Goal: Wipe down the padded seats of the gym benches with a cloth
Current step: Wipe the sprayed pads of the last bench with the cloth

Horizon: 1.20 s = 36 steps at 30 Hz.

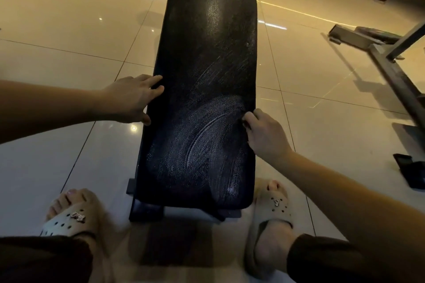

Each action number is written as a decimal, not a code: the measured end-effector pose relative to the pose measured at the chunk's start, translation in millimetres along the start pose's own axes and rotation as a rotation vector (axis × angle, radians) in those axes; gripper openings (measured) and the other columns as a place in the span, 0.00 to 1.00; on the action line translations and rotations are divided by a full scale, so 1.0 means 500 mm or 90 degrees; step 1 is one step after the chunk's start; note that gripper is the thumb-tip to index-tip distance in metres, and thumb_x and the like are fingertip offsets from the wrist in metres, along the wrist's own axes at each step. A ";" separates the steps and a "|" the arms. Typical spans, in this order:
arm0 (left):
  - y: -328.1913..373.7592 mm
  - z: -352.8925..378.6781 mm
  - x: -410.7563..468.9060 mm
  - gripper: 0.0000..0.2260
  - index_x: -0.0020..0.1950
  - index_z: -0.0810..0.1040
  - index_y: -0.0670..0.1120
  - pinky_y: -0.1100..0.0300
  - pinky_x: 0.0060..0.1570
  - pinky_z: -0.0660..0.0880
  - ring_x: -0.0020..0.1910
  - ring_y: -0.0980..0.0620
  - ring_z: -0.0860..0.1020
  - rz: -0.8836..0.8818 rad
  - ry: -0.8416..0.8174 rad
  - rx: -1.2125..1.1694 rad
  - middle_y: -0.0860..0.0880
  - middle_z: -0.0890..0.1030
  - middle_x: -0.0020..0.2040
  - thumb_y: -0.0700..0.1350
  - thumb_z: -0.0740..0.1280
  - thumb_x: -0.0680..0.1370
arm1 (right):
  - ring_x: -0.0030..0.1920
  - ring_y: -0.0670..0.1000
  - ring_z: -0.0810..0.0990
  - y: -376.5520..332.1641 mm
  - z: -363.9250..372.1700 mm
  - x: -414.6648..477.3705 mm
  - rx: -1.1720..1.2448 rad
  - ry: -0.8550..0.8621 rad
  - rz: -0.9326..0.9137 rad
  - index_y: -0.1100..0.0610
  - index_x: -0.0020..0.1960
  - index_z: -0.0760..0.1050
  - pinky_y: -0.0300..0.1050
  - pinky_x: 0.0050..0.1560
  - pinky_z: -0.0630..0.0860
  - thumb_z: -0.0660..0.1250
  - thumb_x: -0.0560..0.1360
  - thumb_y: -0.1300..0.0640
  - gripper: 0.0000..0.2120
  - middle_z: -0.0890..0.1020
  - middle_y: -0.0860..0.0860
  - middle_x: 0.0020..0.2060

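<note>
The black padded seat (207, 89) sits in the middle, right in front of the person. Pale swirly streaks show on its near half, so that part looks wiped. The left hand (132, 99) lies with fingers spread flat on the left edge, likely to keep the seat steady. The right hand (264, 135) curls its fingers at the right edge. I cannot tell if it holds a cloth. The 2 hands are apart. 2 sandals (69, 218) stand on the shiny floor (69, 41), 1 each side.

Head camera, steeply downward, close above bench (202, 99).
</note>
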<state>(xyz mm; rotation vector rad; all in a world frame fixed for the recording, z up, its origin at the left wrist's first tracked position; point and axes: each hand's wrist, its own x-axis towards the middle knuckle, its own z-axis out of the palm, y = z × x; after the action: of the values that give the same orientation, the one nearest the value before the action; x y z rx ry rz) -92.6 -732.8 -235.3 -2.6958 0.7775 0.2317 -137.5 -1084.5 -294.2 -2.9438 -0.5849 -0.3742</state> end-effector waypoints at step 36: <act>0.004 -0.006 0.005 0.48 0.82 0.52 0.45 0.53 0.70 0.69 0.80 0.43 0.56 -0.004 -0.020 0.003 0.42 0.48 0.83 0.66 0.71 0.73 | 0.41 0.54 0.73 -0.224 0.036 -0.126 0.110 -0.165 -0.326 0.58 0.53 0.72 0.45 0.33 0.72 0.64 0.73 0.64 0.09 0.73 0.55 0.44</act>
<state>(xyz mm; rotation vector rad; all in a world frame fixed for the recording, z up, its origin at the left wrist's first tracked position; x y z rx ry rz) -91.3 -736.6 -233.4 -2.6833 0.7594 0.2693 -233.8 -1001.2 -320.7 -2.6598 -1.3358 0.0238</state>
